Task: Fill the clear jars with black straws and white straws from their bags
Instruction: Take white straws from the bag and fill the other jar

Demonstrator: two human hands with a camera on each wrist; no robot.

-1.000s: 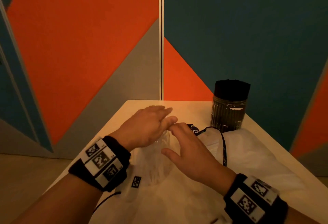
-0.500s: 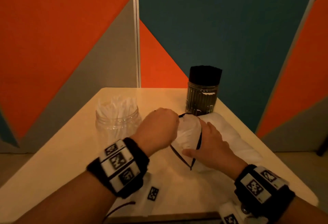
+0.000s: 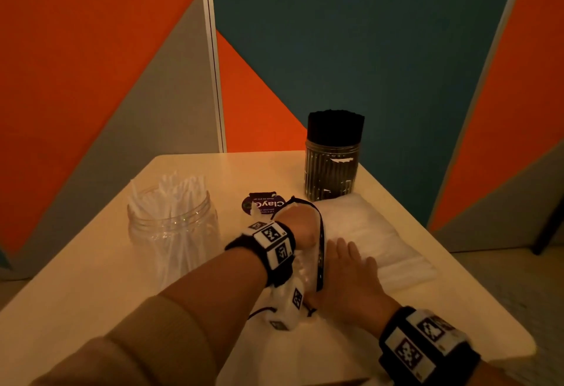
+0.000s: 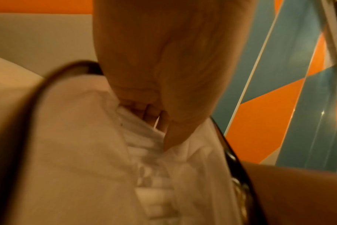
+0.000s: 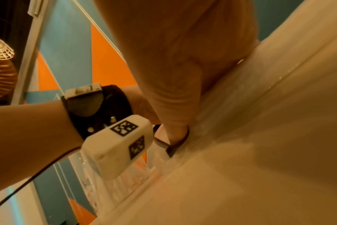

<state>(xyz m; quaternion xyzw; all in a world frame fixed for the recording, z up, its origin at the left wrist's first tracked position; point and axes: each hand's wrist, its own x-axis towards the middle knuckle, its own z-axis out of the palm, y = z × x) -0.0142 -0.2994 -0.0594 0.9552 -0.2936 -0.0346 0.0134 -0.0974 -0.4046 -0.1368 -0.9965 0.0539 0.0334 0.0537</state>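
Note:
A clear jar (image 3: 171, 233) at the left holds several white straws. At the back stands a second jar (image 3: 332, 168) packed with black straws. A clear bag of white straws (image 3: 375, 242) lies on the table, its black-rimmed mouth (image 3: 319, 242) facing me. My left hand (image 3: 300, 226) is inside that mouth; in the left wrist view its fingers (image 4: 154, 112) curl round white straws (image 4: 140, 130). My right hand (image 3: 348, 275) lies on top of the bag, and its thumb (image 5: 175, 129) hooks the black rim (image 5: 173, 146), holding the mouth open.
A dark round label (image 3: 264, 204) sits on the table beyond the bag's mouth. The cream table (image 3: 91, 278) ends close on the right and at the front. Orange, grey and teal wall panels stand right behind it.
My left hand has gone from the bag's mouth to deep inside it. My right hand has slid back along the rim and settled on the bag. The head view has dropped and shows both jars.

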